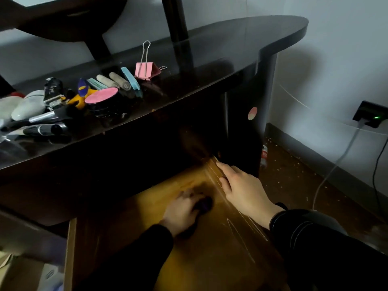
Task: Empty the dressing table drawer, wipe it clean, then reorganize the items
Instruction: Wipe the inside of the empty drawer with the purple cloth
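Note:
The wooden drawer (130, 238) is pulled out below the dark dressing table top (210, 66), and its brown floor is bare. My left hand (184, 208) lies blurred inside the drawer, its fingers curled round a small dark purple cloth (204, 204) pressed to the floor. My right hand (241, 190) rests on the drawer's right side wall (212, 169) with fingers fairly straight along the edge. Items lie in a row on the table top: a round black compact with a pink lid (102, 97), a pink binder clip (147, 70), light tubes (119, 80) and dark pens (44, 129).
A mirror stand post (176, 19) rises from the table top. To the right the floor (294, 169) shows crumbs, and a small bottle (264, 155) lies by the table leg. A wall socket with a green light (371, 114) feeds cables hanging down the wall.

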Tool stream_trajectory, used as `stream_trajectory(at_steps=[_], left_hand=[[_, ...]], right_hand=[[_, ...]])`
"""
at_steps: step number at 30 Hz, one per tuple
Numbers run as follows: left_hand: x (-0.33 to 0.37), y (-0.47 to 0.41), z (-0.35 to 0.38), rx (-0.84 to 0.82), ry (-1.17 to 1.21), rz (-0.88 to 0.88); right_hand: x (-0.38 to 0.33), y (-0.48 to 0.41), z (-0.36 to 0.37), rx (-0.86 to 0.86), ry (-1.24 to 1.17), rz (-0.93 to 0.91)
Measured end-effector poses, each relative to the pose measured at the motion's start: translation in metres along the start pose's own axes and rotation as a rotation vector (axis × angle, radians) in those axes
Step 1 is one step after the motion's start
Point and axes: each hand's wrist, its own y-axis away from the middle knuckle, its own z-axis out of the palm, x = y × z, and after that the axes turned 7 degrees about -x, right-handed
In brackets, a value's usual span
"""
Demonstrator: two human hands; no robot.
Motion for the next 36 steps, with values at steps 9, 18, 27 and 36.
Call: stream_trajectory(at_steps=[9, 18, 27, 36], left_hand=[[0.012, -0.103, -0.016, 0.333, 0.193, -0.375], [0.014, -0.061, -0.008, 0.162, 0.042, -0.099], [0.044, 0.028, 0.028, 0.000, -0.003, 0.230], [-0.005, -0.067, -0.017, 0.155, 0.070, -0.199]], right_hand=[[0.002, -0.004, 0.006, 0.006, -0.021, 0.007], [-0.001, -0.001, -0.001, -0.008, -0.016, 0.005], [-0.008, 0.004, -0.007, -0.025, 0.001, 0.004], [-0.001, -0.002, 0.000, -0.026, -0.024, 0.000]])
